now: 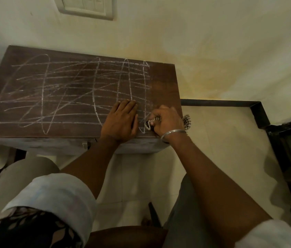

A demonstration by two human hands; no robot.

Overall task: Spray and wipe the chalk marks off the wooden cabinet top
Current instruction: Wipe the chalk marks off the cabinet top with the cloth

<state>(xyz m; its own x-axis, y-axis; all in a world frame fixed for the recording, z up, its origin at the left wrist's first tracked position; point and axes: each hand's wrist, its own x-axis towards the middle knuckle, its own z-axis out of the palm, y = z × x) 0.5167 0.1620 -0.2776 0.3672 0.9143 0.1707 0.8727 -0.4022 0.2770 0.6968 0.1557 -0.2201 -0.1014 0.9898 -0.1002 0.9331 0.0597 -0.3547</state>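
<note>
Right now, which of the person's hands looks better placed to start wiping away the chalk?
The right hand, probably. It is closed around a checked cloth at the cabinet top's near right edge, beside the chalk marks. The left hand lies flat and empty on the wood.

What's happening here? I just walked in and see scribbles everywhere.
A person is wiping chalk marks off a wooden cabinet top. The right hand presses a bunched checked cloth near the front right corner, while the left hand rests flat beside it. Only the right strip looks clean.
</note>
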